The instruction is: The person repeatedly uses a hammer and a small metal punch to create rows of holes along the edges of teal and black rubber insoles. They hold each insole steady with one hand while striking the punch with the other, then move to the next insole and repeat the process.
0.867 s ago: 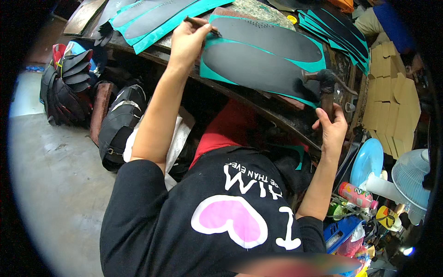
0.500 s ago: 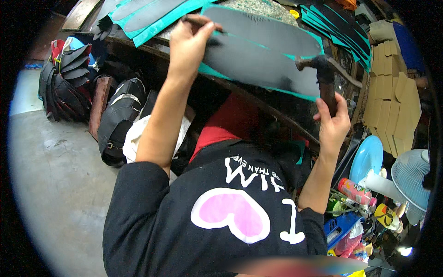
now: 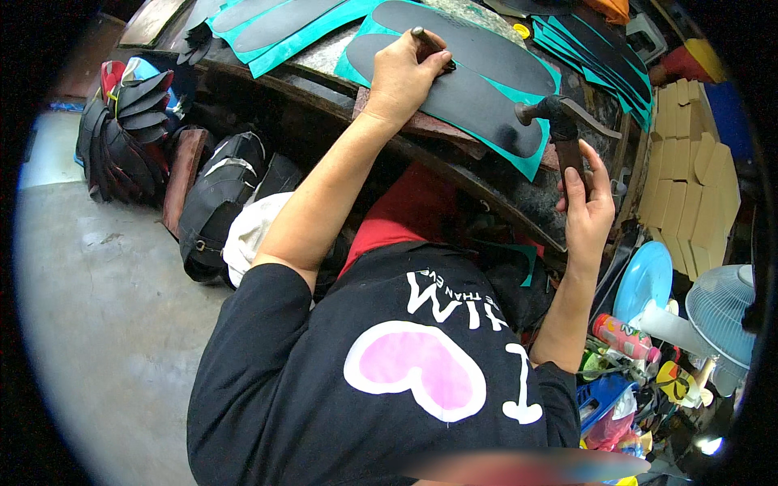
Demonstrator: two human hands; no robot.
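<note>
On the workbench lies a teal sheet (image 3: 528, 168) carrying black sole-shaped pieces (image 3: 486, 101). My left hand (image 3: 399, 81) is closed round a short dark metal rod like a punch (image 3: 418, 32), held at a slant over the line between two soles; whether its lower end touches the sheet is hard to make out. Toward the sheet's right end, my right hand (image 3: 590, 193) grips the handle of a hammer (image 3: 561, 113). The hammer has a round striking face and a long curved claw, and its head is raised over the sheet's right edge.
More teal-backed black soles (image 3: 279, 32) lie at the left of the bench, and a fanned stack (image 3: 596, 65) at the right. Folded tan cardboard (image 3: 681, 178), a blue round lid-like object (image 3: 644, 283) and a white fan (image 3: 721, 312) stand right. Bundled black pieces (image 3: 126, 142) sit left.
My left hand has moved right along the sheet with the punch, which now stands steeper. The sheet's near right corner has shifted left. The hammer remains raised near the sheet's right end.
</note>
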